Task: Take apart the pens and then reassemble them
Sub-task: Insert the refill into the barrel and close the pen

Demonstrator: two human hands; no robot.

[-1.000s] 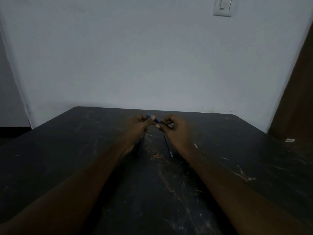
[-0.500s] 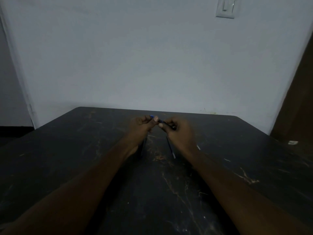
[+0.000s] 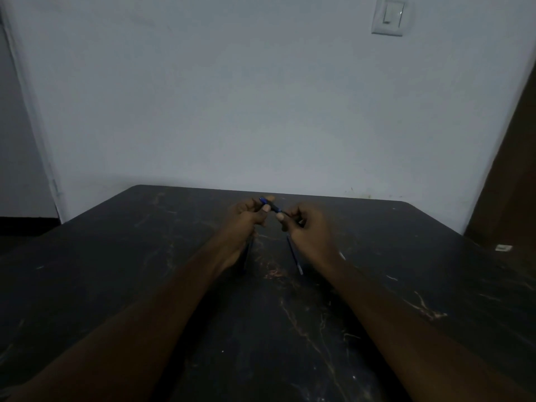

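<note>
I log left hand (image 3: pixel 246 220) and right hand (image 3: pixel 311 232), fingers curled, pinching one slim blue pen (image 3: pixel 272 207). Counter (image 3: pixel 145 256) dark, scratched.

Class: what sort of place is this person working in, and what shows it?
Likely a plain indoor room, perhaps at home: a scratched black table by a bare pale wall with a white light switch. Left hand and right hand pinch a thin blue pen.

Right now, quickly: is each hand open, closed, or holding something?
Left hand: closed, pinching one end of the blue pen.
Right hand: closed, pinching the other end of the same pen.
</note>
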